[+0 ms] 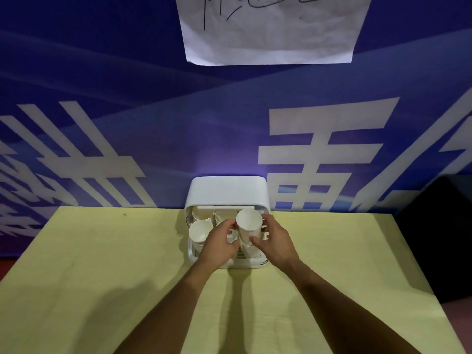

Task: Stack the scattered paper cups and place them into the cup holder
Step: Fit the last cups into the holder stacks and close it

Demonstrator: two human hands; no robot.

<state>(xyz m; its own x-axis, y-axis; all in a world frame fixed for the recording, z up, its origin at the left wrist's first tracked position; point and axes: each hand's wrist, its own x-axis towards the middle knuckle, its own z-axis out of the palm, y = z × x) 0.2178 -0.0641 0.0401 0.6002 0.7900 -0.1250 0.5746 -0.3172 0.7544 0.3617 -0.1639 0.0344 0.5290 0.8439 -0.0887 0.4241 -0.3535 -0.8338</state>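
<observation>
Cup stack (249, 226), plain white, stands rim-up in cup holder (245, 263).

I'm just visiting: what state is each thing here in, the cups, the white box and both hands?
cup holder: open, standing on the table.
right cup stack: nested, mouth up, tilted, held in the cup holder's right side.
left cup stack: nested, mouth up, free in its left side.
right hand: fingers and thumb curled round the right cup stack.
left hand: curled beside that stack; grip unclear.
</observation>
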